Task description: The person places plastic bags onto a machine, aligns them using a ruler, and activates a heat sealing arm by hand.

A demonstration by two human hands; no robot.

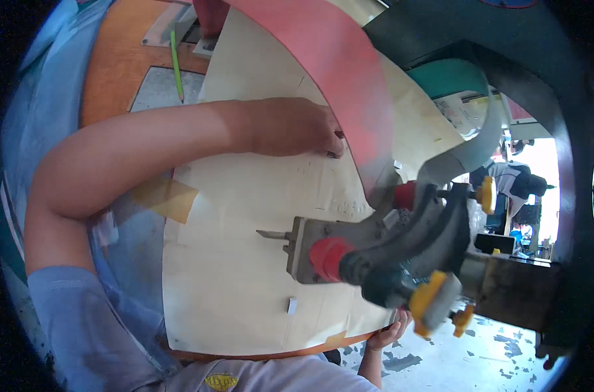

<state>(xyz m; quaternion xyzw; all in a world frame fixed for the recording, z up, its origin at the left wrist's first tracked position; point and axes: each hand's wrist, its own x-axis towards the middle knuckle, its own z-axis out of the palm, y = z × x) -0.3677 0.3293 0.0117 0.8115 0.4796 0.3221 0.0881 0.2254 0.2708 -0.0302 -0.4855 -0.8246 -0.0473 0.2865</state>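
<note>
A large cream sheet (244, 261) lies on the table in front of me. My left arm reaches across it from the left, and my left hand (303, 127) rests on it with fingers curled; a small dark thing shows at the fingertips, too little visible to name. At the sheet's near right edge, my right hand (390, 332) has its fingers bent against the rim, partly hidden. Between the hands stands a grey machine head (310, 248) with red rollers, yellow knobs and a thin pointed metal piece. A wide red curved band (339, 59) arches above my left hand.
A green pencil (176, 65) lies at the far left beside a grey plate (154, 88). A small white piece (291, 305) sits on the sheet. The machine's dark frame (539, 85) fills the right. A person (522, 179) is in the background.
</note>
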